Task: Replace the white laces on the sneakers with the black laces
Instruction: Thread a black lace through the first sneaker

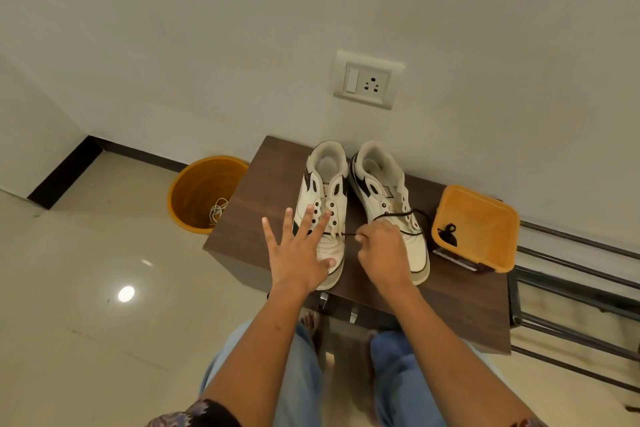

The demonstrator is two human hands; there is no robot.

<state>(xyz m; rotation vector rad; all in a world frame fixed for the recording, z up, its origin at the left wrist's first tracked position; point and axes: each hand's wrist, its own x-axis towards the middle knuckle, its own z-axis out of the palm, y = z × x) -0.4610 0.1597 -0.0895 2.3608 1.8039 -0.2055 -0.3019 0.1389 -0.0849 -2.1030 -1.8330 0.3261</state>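
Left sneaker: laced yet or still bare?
Barely started. The left sneaker has only one black lace run across its lowest eyelets, pinched by the right hand; the upper eyelets are empty.

orange box (485, 218) crowding right sneaker (384, 191), bare table (263, 191) left

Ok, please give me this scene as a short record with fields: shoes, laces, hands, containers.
left shoe: on the table, eyelets empty, black lace entering near the toe
right shoe: beside it, no lace threaded that can be seen
black lace: pinched by right hand, loops across the right shoe
left hand: open, fingers spread, resting on the left shoe
box: orange, on the table, holds another black lace
bin: orange, on the floor, white laces inside
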